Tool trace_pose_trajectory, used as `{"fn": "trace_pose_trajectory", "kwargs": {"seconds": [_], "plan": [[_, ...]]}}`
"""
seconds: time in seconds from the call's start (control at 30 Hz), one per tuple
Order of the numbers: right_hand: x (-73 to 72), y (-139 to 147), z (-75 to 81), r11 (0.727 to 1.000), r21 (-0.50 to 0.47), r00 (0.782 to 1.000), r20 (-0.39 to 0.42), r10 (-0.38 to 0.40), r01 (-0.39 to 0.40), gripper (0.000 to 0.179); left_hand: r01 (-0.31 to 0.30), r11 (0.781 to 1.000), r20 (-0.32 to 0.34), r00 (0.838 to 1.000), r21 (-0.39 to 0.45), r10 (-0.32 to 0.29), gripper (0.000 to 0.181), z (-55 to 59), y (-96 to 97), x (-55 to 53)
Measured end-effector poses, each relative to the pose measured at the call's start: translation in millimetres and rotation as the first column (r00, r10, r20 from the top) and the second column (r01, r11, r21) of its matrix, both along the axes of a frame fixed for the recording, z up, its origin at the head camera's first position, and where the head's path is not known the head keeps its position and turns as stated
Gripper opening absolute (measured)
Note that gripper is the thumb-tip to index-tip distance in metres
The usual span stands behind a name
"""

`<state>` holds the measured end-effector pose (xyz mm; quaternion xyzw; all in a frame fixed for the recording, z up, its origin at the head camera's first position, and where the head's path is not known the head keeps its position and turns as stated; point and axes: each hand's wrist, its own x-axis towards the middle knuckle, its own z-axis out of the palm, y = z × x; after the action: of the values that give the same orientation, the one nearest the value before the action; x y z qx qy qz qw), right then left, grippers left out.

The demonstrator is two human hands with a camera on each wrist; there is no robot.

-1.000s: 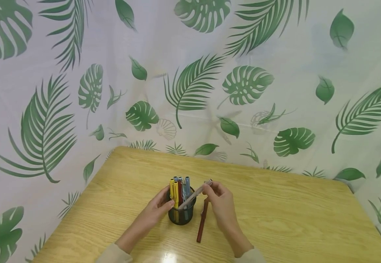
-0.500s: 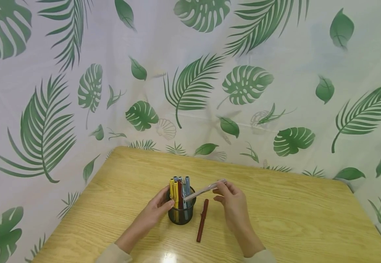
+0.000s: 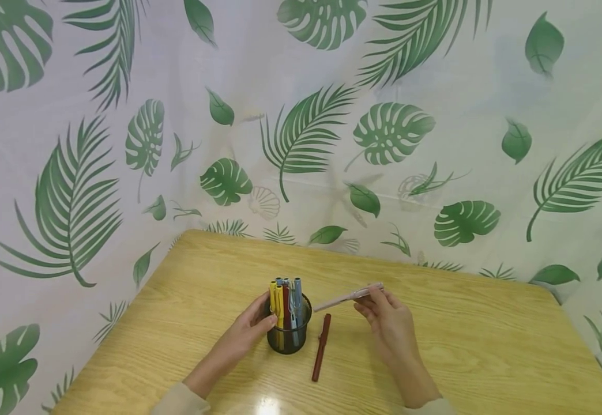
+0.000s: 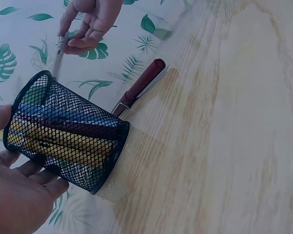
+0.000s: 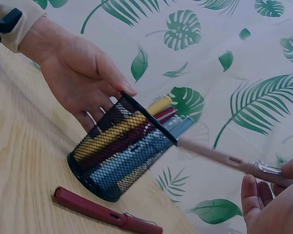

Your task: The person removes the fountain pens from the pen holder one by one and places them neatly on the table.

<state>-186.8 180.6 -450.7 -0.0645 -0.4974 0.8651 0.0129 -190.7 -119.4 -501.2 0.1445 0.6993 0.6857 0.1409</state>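
My left hand (image 3: 239, 337) holds the left side of a black mesh pen cup (image 3: 286, 343), its thumb at the rim. Upright in the cup stand yellow pens (image 3: 279, 305), a dark red pen (image 3: 286, 302) and blue pens (image 3: 298, 294). To the right of the cup, my right hand (image 3: 391, 328) pinches a pale pinkish-grey pen (image 3: 345, 298) near its clip end. The free end of that pen points left, at the cup's rim. A second dark red pen (image 3: 321, 349) lies on the table between the cup and my right hand.
The wooden table (image 3: 467, 340) carries the cup and the loose pen. Behind it and at its left hangs a white cloth (image 3: 311, 219) printed with green leaves. A bright reflection shows near the table's front edge.
My right hand has moved to the right, drawing the pale pen up out of the cup. My left hand and the cup have stayed in place, as has the red pen on the table.
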Motion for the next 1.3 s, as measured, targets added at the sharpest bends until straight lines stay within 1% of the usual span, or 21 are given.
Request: {"fn": "trace_pose_trajectory", "kwargs": {"seconds": [0.13, 0.33, 0.47, 0.6, 0.73, 0.97, 1.03, 1.13, 1.23, 1.3], "plan": [[3.3, 18, 1.7, 1.000, -0.004, 1.000, -0.007, 0.004, -0.004, 0.014, -0.002, 1.000, -0.005, 1.000, -0.002, 0.002, 0.071, -2.5, -1.1, -0.6], [9.9, 47, 5.7, 1.000, -0.013, 1.000, -0.014, -0.010, 0.009, 0.015, -0.013, 1.000, -0.006, 1.000, 0.001, 0.013, 0.072, -4.1, -1.4, -1.2], [14.8, 68, 7.7, 1.000, 0.003, 0.999, -0.040, -0.010, 0.011, 0.015, -0.019, 1.000, -0.005, 1.000, -0.007, 0.019, 0.073, -4.1, -1.1, -0.8], [18.9, 89, 11.5, 1.000, -0.008, 0.996, -0.088, -0.015, 0.014, 0.016, -0.022, 1.000, -0.007, 1.000, -0.009, 0.022, 0.073, -3.0, -0.5, -0.5], [20.3, 106, 17.3, 1.000, 0.007, 0.992, -0.128, -0.016, 0.017, 0.018, -0.019, 1.000, -0.003, 1.000, -0.002, 0.019, 0.073, -0.5, -0.2, -0.3], [19.2, 125, 25.1, 1.000, 0.004, 0.991, -0.128, -0.030, 0.030, 0.019, -0.013, 1.000, -0.004, 1.000, -0.004, 0.013, 0.073, 0.6, -1.0, -1.2], [18.7, 127, 25.3, 0.999, 0.030, 0.992, -0.124, -0.019, 0.023, 0.019, -0.013, 1.000, 0.000, 1.000, -0.002, 0.013, 0.073, 0.1, -1.2, -1.4], [18.2, 126, 23.7, 0.995, 0.102, 0.996, -0.085, 0.009, 0.000, 0.019, -0.013, 1.000, 0.008, 1.000, -0.001, 0.013, 0.073, -0.8, -1.5, -1.4], [16.8, 123, 20.5, 0.977, 0.211, 0.999, -0.021, 0.027, -0.022, 0.019, -0.018, 1.000, 0.012, 1.000, -0.001, 0.018, 0.074, -2.0, -1.8, -1.0], [15.1, 120, 17.1, 0.958, 0.283, 0.999, 0.028, 0.028, -0.034, 0.019, -0.021, 1.000, 0.012, 1.000, -0.002, 0.021, 0.074, -2.7, -2.0, -1.0]]}}
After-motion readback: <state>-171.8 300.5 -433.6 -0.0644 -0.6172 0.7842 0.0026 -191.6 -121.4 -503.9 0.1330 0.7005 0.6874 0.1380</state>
